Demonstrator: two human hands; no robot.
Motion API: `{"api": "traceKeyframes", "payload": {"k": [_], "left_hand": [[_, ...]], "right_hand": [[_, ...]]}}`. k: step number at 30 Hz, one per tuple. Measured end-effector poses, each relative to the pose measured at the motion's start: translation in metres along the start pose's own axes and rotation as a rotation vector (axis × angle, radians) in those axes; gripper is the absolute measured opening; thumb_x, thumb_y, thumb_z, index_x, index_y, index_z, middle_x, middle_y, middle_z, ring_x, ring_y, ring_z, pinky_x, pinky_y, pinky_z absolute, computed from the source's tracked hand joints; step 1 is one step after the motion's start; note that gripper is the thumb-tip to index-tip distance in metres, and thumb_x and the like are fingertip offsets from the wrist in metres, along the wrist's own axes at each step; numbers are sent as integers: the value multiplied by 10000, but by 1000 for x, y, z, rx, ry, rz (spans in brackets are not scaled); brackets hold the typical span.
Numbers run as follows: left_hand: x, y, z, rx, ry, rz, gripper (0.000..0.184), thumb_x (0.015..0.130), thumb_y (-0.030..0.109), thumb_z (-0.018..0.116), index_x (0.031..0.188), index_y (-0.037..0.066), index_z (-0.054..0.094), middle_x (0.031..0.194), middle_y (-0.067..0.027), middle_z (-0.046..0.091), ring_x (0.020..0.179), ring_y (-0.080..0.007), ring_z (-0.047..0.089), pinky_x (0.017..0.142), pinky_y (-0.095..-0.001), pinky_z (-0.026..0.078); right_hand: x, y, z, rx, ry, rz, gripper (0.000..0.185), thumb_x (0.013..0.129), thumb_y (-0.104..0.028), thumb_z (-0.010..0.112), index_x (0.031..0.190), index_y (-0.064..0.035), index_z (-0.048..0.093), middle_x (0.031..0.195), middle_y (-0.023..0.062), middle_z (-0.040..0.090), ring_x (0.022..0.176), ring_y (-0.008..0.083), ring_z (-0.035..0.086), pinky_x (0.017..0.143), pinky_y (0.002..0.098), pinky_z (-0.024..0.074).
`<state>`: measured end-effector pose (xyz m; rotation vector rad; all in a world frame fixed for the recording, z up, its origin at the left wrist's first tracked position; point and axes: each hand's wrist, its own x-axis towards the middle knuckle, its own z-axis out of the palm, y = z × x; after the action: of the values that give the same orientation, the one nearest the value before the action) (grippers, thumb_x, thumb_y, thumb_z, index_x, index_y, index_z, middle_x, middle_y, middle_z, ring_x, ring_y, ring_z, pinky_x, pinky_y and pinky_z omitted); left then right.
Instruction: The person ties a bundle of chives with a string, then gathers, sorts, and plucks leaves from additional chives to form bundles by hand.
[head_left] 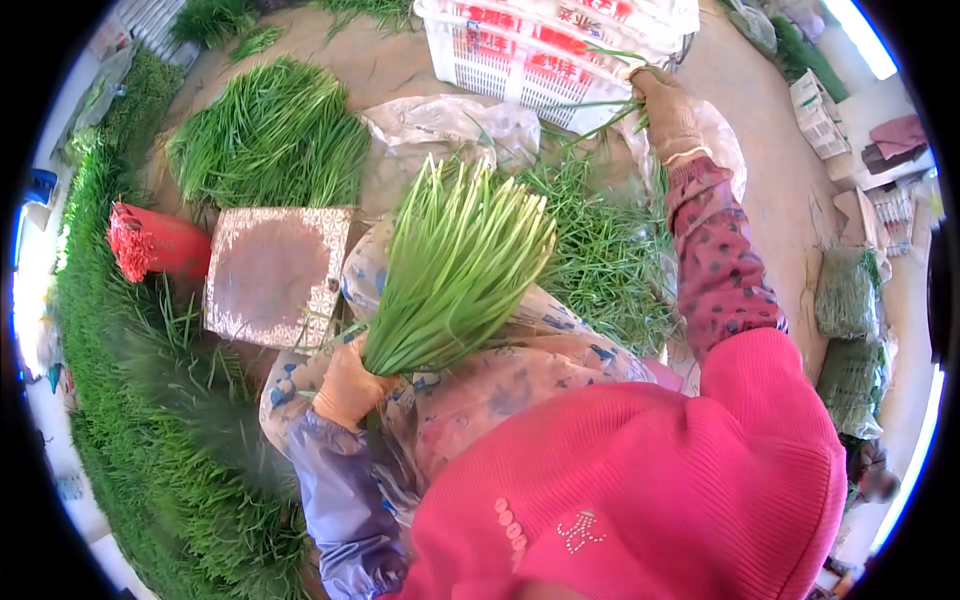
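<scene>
My left hand (350, 385), in an orange glove, is wrapped round the base of a thick bunch of green stalks (460, 265), whose pale ends fan out upward over my lap. My right hand (668, 110), in a brown glove, is stretched far out to the upper right, beside the white crate (500, 65). Its fingers are closed on a few thin green stalks (600, 104) that stick out to the left. Loose green stalks (600, 255) lie on the floor between my two arms.
A patterned square board (278, 275) lies left of my knee, beside a red bundle (165, 243). Behind it is a green pile (270, 135). Clear plastic (450, 125) lies before the crate. Dense greens (150, 420) line the left; bagged bundles (848, 295) stand right.
</scene>
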<state>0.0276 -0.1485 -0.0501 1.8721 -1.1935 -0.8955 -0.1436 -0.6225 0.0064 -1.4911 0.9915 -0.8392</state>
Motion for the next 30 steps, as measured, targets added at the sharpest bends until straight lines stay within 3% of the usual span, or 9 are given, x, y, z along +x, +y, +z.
{"api": "traceKeyframes", "payload": {"k": [3, 6, 9, 16, 18, 20, 22, 25, 30], "left_hand": [[1, 13, -1, -40, 9, -75, 438, 755, 30, 685, 1185, 21, 602, 1012, -126, 703, 923, -218, 666, 798, -312, 515], [2, 10, 8, -52, 41, -28, 450, 761, 27, 674, 1204, 22, 596, 1006, -121, 704, 919, -218, 667, 798, -316, 515], [2, 12, 7, -30, 58, -67, 484, 759, 47, 680, 1234, 35, 587, 998, -134, 705, 921, -215, 670, 799, -318, 514], [-4, 8, 8, 21, 30, -102, 558, 734, 98, 706, 1274, 71, 571, 986, -172, 693, 907, -285, 678, 789, -328, 518], [-6, -2, 10, 62, 13, -105, 597, 720, 119, 721, 1293, 80, 559, 1011, -182, 684, 930, -334, 664, 792, -351, 521], [-4, -3, 11, 70, 12, -99, 607, 716, 127, 729, 1297, 81, 557, 1024, -188, 679, 945, -339, 659, 798, -360, 520], [-4, -5, 11, 81, 14, -96, 618, 713, 135, 736, 1301, 82, 555, 1037, -194, 674, 960, -345, 654, 804, -369, 519], [-4, -5, 10, 109, 25, -109, 577, 723, 153, 732, 1274, 77, 577, 1038, -202, 670, 963, -348, 651, 810, -374, 519], [0, 6, 9, 204, 14, -120, 495, 764, 204, 699, 1233, 75, 608, 1005, -210, 671, 939, -361, 649, 794, -401, 519]], "right_hand": [[-2, 15, -4, -432, 27, -43, 368, 879, -332, 624, 1053, -12, 674, 914, 44, 636, 853, 159, 577, 804, 316, 489], [-38, -8, 30, -713, -363, 82, 354, 906, -237, 589, 1210, -55, 600, 974, 56, 630, 898, 137, 582, 828, 252, 483], [-85, -26, 75, -778, -1017, 68, 547, 873, -285, 658, 1363, -108, 491, 1306, 113, 549, 1173, 186, 522, 1061, 371, 408], [-97, 27, 89, -553, -985, 140, 310, 806, -255, 703, 994, -9, 693, 890, 121, 708, 809, 216, 631, 786, 365, 480], [-93, 33, 78, -830, -822, -249, 246, 803, -214, 693, 959, -24, 702, 788, 121, 690, 735, 200, 626, 709, 368, 494], [-80, 27, 65, -937, -749, -282, 238, 800, -194, 683, 947, -7, 689, 788, 143, 681, 719, 224, 630, 703, 358, 495], [-62, 29, 52, -925, -431, 67, 317, 836, -315, 629, 1027, -72, 697, 957, 165, 689, 926, 363, 640, 869, 418, 492], [-55, 23, 40, -1040, -337, -225, 351, 835, -343, 648, 1037, -59, 688, 959, 145, 687, 914, 316, 652, 880, 395, 490], [-85, 7, 78, -695, -772, -296, 343, 826, -297, 688, 1060, -47, 685, 923, 78, 687, 868, 227, 634, 828, 321, 474]]}}
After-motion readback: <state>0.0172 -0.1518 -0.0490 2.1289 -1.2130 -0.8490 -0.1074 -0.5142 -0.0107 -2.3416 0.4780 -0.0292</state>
